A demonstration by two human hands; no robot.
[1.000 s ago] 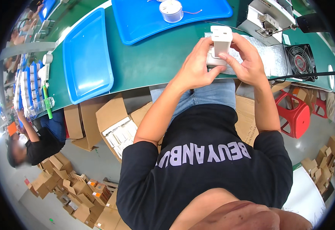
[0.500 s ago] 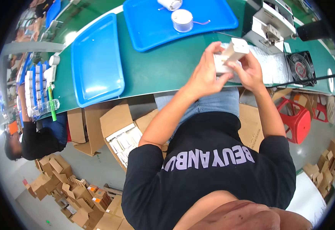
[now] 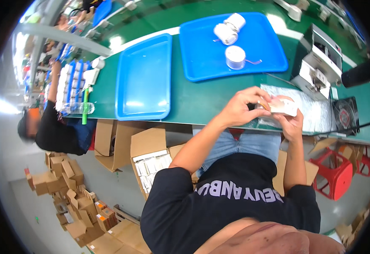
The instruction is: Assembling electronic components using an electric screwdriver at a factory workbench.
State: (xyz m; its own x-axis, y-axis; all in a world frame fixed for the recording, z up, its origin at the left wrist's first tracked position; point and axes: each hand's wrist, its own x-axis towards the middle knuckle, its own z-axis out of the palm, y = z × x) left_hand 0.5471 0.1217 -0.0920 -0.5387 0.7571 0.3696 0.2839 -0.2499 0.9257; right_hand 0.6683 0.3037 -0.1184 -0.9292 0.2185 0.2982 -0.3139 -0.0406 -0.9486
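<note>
My right hand holds a white plastic part from below, above the front edge of the bench. At that part's left end, my left hand is closed, thumb and forefinger pinched at its edge. A small yellowish bit shows by those fingertips; I cannot make out what it is. Beneath both hands lies a silvery sheet. Beyond them, a blue tray bears a round white unit with a thin wire and other white round units.
An open blue tray lies left. A metal bench device and a black fan stand right. Below the bench are an open carton of white pieces and a red stool. Another person works at far left.
The white part has been tipped from upright to a flatter position between my hands. My view has shifted, so the bench and trays appear lower and further right.
</note>
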